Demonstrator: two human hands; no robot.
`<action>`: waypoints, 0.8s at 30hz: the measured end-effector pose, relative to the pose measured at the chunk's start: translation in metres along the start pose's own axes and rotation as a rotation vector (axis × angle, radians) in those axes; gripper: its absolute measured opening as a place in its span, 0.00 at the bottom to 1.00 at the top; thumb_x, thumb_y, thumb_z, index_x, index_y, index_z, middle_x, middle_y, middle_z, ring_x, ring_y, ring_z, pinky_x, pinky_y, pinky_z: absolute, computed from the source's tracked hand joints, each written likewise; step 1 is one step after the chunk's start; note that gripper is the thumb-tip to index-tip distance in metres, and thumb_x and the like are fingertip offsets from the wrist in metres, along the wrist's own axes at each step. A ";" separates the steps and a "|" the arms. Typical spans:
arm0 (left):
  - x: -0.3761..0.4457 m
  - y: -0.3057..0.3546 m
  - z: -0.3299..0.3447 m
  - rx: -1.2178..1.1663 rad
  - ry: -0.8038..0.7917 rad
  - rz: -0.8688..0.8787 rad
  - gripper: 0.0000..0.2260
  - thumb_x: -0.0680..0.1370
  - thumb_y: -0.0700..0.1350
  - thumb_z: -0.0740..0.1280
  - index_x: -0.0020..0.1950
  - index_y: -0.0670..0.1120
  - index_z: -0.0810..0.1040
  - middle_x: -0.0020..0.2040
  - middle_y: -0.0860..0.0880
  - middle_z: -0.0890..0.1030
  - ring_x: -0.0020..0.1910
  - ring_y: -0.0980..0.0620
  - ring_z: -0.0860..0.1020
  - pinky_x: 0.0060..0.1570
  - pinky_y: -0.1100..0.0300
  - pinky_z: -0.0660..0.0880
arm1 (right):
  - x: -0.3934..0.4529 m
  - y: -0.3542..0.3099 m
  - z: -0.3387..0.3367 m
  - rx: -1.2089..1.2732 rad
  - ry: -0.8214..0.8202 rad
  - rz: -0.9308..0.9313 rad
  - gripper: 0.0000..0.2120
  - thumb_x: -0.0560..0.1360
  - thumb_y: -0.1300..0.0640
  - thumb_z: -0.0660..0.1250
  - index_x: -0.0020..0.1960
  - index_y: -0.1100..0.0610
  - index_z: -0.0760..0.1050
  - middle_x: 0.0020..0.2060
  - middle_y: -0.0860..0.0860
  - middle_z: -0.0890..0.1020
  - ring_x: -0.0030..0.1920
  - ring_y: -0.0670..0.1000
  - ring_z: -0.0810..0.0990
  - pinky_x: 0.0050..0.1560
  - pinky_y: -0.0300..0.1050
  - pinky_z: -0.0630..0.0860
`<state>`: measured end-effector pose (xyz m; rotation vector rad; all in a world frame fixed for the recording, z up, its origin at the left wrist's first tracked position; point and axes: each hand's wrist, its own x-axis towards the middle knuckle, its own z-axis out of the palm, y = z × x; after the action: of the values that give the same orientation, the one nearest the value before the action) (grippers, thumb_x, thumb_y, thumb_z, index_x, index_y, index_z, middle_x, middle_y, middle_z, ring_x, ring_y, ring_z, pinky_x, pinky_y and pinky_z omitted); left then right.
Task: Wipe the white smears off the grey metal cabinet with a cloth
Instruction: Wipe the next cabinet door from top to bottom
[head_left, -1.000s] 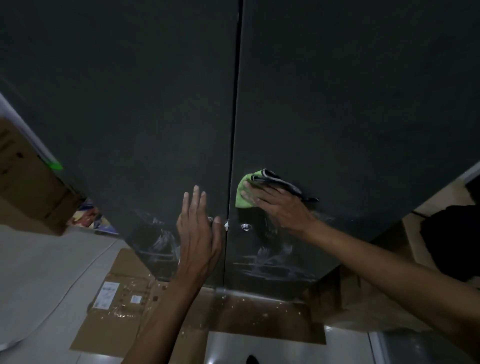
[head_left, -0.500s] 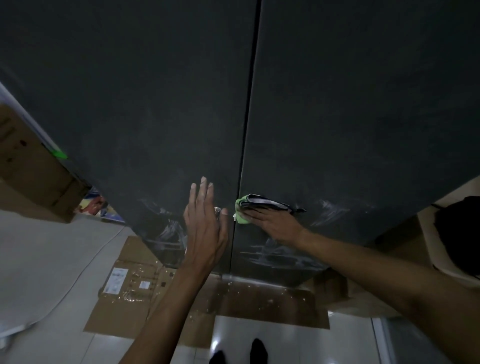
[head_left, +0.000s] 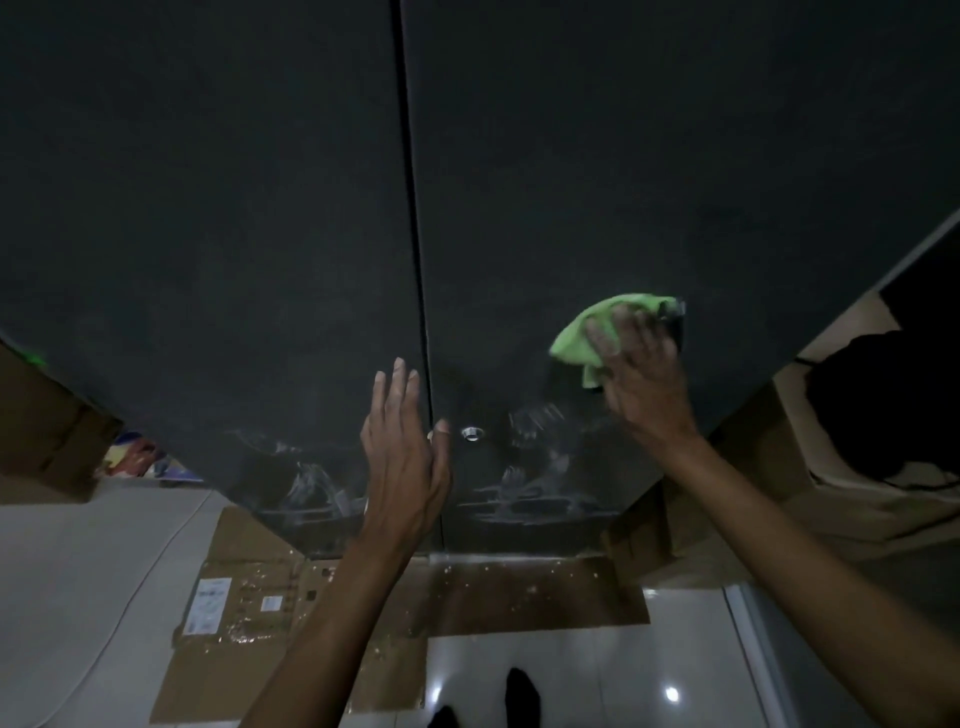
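Left hand (head_left: 402, 457) flat, fingers straight; right hand (head_left: 641, 371) spread (both arms raised).

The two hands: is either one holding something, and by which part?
The right hand presses the green cloth flat against the cabinet. The left hand holds nothing.

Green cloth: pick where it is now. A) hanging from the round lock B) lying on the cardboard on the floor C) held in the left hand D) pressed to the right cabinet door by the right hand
D: the right hand presses the green cloth against the right cabinet door, above the white smears.
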<state>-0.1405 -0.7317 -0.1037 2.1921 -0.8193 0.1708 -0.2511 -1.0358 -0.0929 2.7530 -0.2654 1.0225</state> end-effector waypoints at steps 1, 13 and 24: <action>0.000 0.004 0.002 -0.004 -0.004 0.009 0.27 0.86 0.48 0.56 0.83 0.41 0.59 0.86 0.45 0.54 0.85 0.48 0.48 0.79 0.41 0.57 | -0.006 0.014 -0.005 -0.021 0.007 0.098 0.37 0.80 0.57 0.60 0.86 0.47 0.50 0.84 0.55 0.51 0.85 0.54 0.45 0.77 0.60 0.56; -0.005 0.023 0.016 -0.003 -0.029 0.054 0.26 0.86 0.49 0.56 0.83 0.40 0.59 0.85 0.45 0.55 0.85 0.48 0.48 0.78 0.36 0.59 | 0.026 -0.036 0.008 0.363 0.349 0.713 0.30 0.87 0.59 0.58 0.84 0.62 0.50 0.82 0.70 0.49 0.83 0.66 0.41 0.83 0.54 0.36; -0.006 0.030 0.016 -0.005 0.076 0.054 0.27 0.86 0.48 0.57 0.83 0.40 0.58 0.86 0.45 0.54 0.85 0.48 0.49 0.79 0.47 0.54 | 0.018 -0.113 0.057 0.247 0.049 0.179 0.34 0.84 0.59 0.62 0.85 0.48 0.51 0.85 0.53 0.50 0.84 0.57 0.46 0.77 0.59 0.55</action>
<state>-0.1652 -0.7550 -0.0986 2.1470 -0.8354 0.2767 -0.1757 -0.9423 -0.1362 2.9608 -0.4100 1.2417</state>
